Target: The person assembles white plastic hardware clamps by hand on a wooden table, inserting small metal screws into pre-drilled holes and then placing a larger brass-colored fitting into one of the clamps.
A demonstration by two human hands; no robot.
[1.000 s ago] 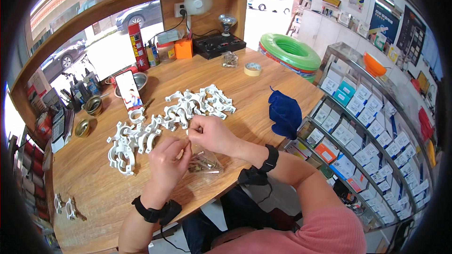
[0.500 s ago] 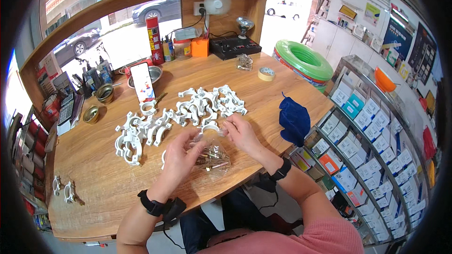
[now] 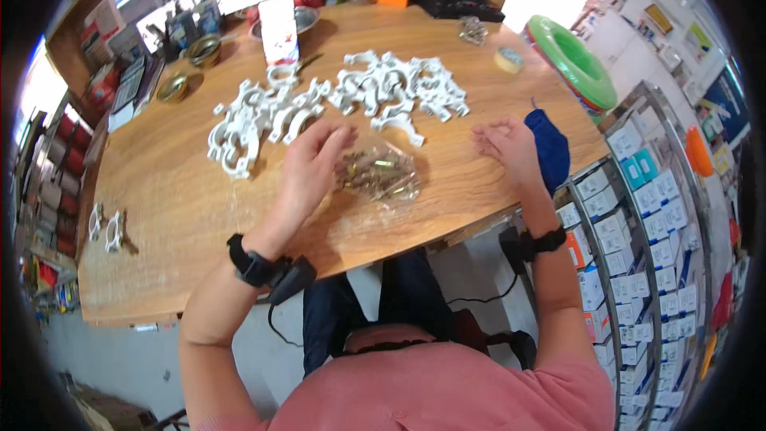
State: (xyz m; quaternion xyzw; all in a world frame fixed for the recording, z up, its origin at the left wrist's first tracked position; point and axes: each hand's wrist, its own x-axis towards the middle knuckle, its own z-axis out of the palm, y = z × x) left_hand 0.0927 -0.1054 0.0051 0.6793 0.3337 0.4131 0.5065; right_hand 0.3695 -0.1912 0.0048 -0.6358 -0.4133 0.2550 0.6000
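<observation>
Can't tell grip of left hand (image 3: pixel 314 164) by fastener bag (image 3: pixel 381 175); find right hand (image 3: pixel 508 148) loosely apart near blue cloth (image 3: pixel 550 148). Might spill fasteners (image 3: pixel 367 172), tugging thin bag.

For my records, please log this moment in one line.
left hand: near clear bag | right hand: near blue cloth | white clamps: piled

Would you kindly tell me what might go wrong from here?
The left hand is right beside the clear bag of metal fasteners; a bump could spill some, if it is open. The right hand is close to the blue cloth near the table edge and might sweep it off.
</observation>
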